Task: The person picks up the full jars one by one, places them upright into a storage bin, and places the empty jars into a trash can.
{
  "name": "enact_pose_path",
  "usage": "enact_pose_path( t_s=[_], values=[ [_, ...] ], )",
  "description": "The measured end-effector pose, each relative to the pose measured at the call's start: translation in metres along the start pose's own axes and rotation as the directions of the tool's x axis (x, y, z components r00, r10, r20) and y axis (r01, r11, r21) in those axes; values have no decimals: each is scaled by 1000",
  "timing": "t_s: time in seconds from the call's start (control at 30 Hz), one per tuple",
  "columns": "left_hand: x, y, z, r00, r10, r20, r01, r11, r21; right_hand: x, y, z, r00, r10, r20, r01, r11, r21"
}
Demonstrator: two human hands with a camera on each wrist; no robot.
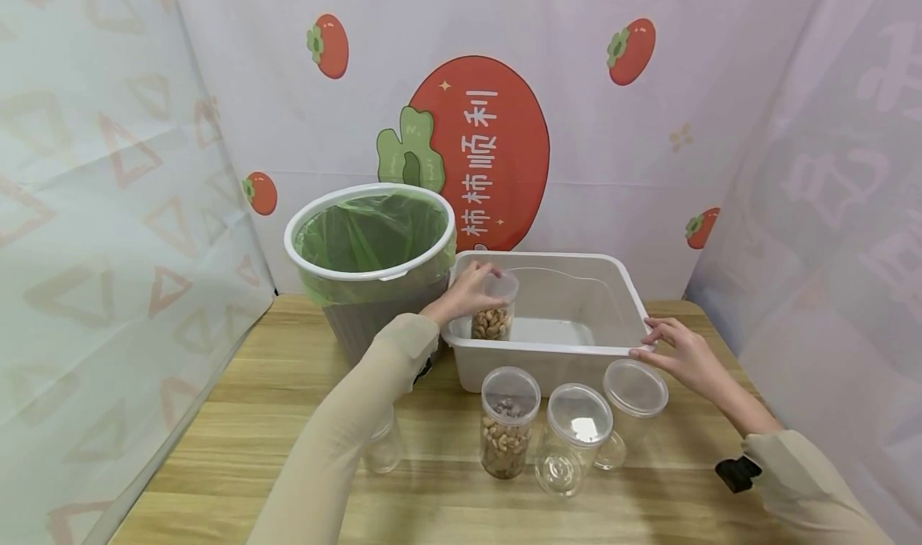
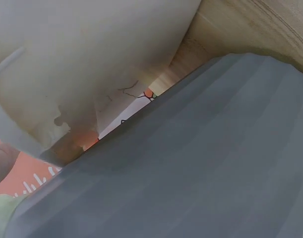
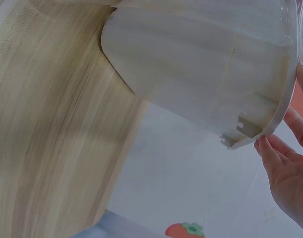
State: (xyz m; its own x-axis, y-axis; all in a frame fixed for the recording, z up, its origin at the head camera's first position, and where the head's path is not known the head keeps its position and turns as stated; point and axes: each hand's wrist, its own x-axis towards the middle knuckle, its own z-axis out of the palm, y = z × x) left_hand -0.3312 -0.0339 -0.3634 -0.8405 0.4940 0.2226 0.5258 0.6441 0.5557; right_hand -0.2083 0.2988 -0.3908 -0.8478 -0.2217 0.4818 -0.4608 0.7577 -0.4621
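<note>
My left hand [image 1: 471, 293] grips a clear lidded jar of nuts [image 1: 494, 321] by its upper part, inside the left end of a white plastic tub [image 1: 547, 351]. The tub's front wall hides the jar's base. At the tub's front right corner, my right hand [image 1: 677, 353] pinches the rim between thumb and fingers, as the right wrist view also shows [image 3: 287, 173]. In front of the tub stand a jar of cashews [image 1: 504, 445] and two clear jars [image 1: 576, 433] [image 1: 634, 397] with no contents visible. My left sleeve partly hides another clear jar [image 1: 385, 449].
A grey ribbed bin [image 1: 346, 321] with a green liner [image 1: 374, 233] stands close against the tub's left side; its wall [image 2: 181, 158] fills much of the left wrist view. Everything stands on a wooden table [image 1: 245, 417], with printed cloth [image 1: 576, 129] hung behind and at both sides.
</note>
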Motion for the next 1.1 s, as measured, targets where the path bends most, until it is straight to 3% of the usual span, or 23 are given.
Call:
enact_pose_path(
  t_s=[0.3,0.57,0.87,1.1],
  values=[
    [-4,-11,1,997,-18,76,19,1000,-9,1,0,1,1000,2,9,-2,1000,-1],
    [-6,-5,-7,990,-47,135,45,999,18,1,0,0,1000,2,13,-2,1000,1],
    [-19,6,-16,991,48,125,-58,996,73,1,1,0,999,17,27,-17,1000,-12],
    [-36,20,-27,973,182,142,-195,976,91,0,-1,-1,1000,18,22,-18,1000,-3]
  ],
)
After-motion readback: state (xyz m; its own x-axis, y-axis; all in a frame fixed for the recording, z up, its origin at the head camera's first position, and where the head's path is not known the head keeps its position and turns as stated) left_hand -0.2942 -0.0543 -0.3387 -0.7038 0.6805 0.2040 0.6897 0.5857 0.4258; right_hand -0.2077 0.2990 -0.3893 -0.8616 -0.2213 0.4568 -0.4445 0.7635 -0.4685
